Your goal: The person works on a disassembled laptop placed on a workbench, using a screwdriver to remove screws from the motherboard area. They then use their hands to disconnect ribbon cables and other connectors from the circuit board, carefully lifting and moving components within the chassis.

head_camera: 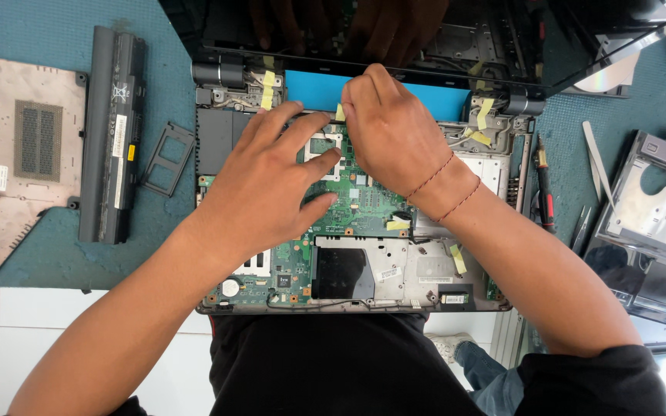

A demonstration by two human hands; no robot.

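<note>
An opened laptop base (395,285) lies in front of me with its green circuit board (364,208) bare and bits of yellow tape on it. My left hand (264,185) rests flat on the board's left half, fingers spread. My right hand (391,131) pinches a small piece of yellow tape (340,112) at the board's top edge, just below a blue strip (314,88). A red thread bracelet circles my right wrist. The hands hide the board's middle.
A long black battery (113,131) and a bottom cover panel (25,154) lie at the left on the teal mat. A small black frame (167,158) sits beside the laptop. Screwdrivers (545,185), tweezers (597,158) and a drive tray (653,200) lie at the right.
</note>
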